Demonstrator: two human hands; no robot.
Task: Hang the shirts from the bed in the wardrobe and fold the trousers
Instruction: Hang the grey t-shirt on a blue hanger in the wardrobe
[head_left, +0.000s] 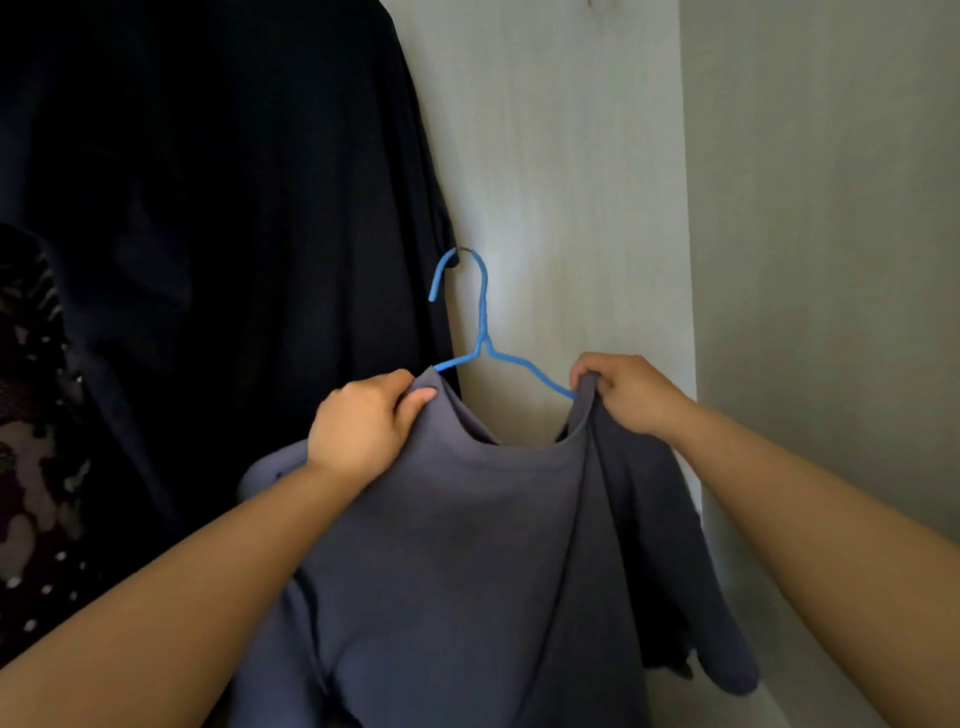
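left hand (363, 426): fingers (418, 396) curled, pinching the shirt (467, 545) beside its collar
right hand (628, 395): fingers clamped on the opposite shoulder, cloth bunched
shirt: grey, held up between both hands, body hanging down
hanger (485, 332): blue, arms running into the shirt's neck, hook upward
wardrobe panel (561, 182): pale wood, behind the hanger
dark clothes (208, 208): hanging on the left
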